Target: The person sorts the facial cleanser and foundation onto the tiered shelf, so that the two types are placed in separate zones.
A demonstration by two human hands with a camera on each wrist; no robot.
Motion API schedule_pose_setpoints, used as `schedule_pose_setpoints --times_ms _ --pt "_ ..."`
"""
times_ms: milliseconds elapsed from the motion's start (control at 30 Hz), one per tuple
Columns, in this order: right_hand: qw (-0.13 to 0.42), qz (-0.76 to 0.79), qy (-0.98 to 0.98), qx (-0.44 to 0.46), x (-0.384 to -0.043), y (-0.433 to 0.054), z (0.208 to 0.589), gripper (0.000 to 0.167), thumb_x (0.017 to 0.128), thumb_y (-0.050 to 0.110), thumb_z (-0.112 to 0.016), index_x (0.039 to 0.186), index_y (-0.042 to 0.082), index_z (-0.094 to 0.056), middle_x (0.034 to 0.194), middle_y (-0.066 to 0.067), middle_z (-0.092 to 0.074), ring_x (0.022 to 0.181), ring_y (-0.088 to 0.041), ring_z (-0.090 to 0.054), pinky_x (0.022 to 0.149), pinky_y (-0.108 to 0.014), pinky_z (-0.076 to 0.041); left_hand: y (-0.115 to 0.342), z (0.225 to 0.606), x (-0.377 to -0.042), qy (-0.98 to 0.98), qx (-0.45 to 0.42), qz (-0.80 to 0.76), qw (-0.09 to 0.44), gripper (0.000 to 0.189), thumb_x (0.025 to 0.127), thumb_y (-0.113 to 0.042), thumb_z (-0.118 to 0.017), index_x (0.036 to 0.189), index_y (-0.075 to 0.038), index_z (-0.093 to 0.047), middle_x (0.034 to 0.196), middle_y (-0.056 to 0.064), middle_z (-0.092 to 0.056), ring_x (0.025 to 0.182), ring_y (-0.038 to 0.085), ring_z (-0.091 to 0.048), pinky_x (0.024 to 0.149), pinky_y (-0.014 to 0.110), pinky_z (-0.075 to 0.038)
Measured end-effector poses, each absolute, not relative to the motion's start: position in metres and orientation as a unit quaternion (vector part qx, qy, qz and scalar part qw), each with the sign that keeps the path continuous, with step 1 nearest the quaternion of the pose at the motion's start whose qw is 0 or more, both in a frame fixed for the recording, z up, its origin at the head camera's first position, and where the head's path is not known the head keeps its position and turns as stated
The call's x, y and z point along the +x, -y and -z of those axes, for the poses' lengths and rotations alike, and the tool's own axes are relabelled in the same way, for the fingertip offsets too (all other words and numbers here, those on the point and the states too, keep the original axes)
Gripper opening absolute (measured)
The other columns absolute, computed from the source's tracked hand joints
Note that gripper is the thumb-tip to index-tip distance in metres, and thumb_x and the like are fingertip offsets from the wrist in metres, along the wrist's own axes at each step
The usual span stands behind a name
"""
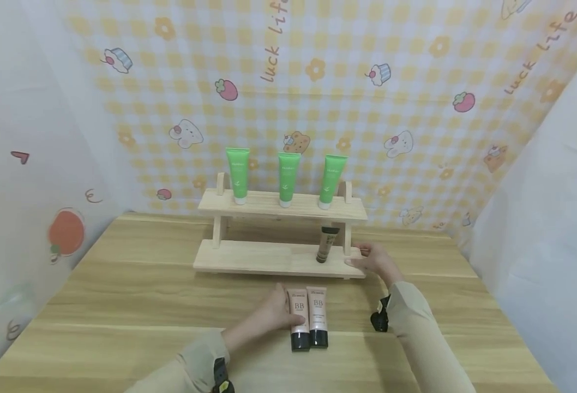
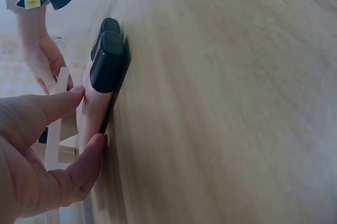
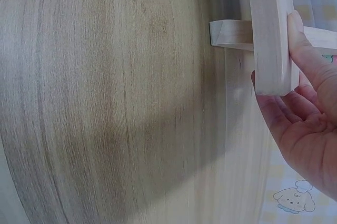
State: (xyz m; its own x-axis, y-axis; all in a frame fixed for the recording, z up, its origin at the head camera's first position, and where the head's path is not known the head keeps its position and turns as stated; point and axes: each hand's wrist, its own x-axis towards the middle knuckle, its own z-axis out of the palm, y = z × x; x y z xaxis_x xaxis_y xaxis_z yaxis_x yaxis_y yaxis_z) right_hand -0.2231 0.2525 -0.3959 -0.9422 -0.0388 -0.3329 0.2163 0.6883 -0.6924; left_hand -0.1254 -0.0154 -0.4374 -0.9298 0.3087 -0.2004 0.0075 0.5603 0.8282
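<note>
Two pink BB cream tubes with black caps lie side by side on the table in front of a two-tier wooden shelf. My left hand pinches the left BB cream tube, thumb on its face and a finger along its edge; the right BB cream tube lies close against it. At the shelf's right end, my right hand grips the lower board, thumb on its top and fingers beneath. On that board a small brown tube with a black top stands near the right post.
Along the upper board stand three green tubes: a left one, a middle one and a right one. Behind the shelf hangs a yellow checked cloth. White sheets close off both sides of the wooden table.
</note>
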Motion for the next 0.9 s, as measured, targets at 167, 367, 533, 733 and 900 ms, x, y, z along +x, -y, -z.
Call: schedule_pose_setpoints --times_ms 167,367,533,733,900 --pt "0.164 0.4 -0.9 0.057 -0.2207 -0.2483 0.3951 0.075 0.077 0.033 -0.072 0.135 0.0 -0.039 0.139 -0.03 -0.034 0.129 -0.043 -0.034 0.108 -0.049 -0.032 0.0136 0.4374 -0.1222 -0.849 0.088 -0.492 0.172 0.057 0.064 -0.014 -0.079 0.106 0.009 -0.048 0.087 0.012 -0.057 0.073 0.019 -0.055 0.068 0.033 -0.052" --pt "0.161 0.392 -0.904 0.056 -0.2183 -0.2465 0.3922 0.071 0.081 0.027 -0.069 0.136 -0.003 -0.036 0.138 -0.032 -0.033 0.129 -0.044 -0.033 0.108 -0.049 -0.032 0.0092 0.4351 -0.1197 -0.822 0.104 -0.524 0.197 0.028 0.069 -0.007 -0.073 0.093 0.001 -0.059 0.071 0.005 -0.064 0.06 0.013 -0.057 0.052 0.025 -0.049" --pt "0.162 0.392 -0.904 0.058 -0.2192 -0.2454 0.3951 0.072 0.079 0.029 -0.07 0.136 -0.001 -0.037 0.138 -0.031 -0.035 0.128 -0.043 -0.035 0.107 -0.048 -0.033 0.0097 0.4372 -0.1166 -0.805 0.084 -0.539 0.231 0.016 0.074 -0.006 -0.069 0.087 0.002 -0.061 0.068 0.008 -0.064 0.054 0.014 -0.06 0.049 0.026 -0.054" --pt "0.163 0.394 -0.903 0.057 -0.2174 -0.2445 0.3928 0.073 0.081 0.029 -0.069 0.136 -0.003 -0.035 0.138 -0.032 -0.034 0.129 -0.044 -0.033 0.108 -0.049 -0.032 0.0123 0.4404 -0.1165 -0.802 0.078 -0.539 0.245 0.014 0.078 -0.009 -0.068 0.081 0.003 -0.062 0.066 0.01 -0.065 0.051 0.015 -0.062 0.049 0.025 -0.055" --pt "0.163 0.393 -0.904 0.054 -0.2215 -0.249 0.3949 0.078 0.076 0.035 -0.072 0.136 -0.002 -0.037 0.138 -0.031 -0.034 0.129 -0.043 -0.033 0.109 -0.049 -0.03 0.0143 0.4432 -0.1159 -0.798 0.096 -0.547 0.234 0.016 0.079 -0.011 -0.067 0.08 0.004 -0.061 0.062 0.01 -0.064 0.049 0.013 -0.061 0.048 0.025 -0.055"
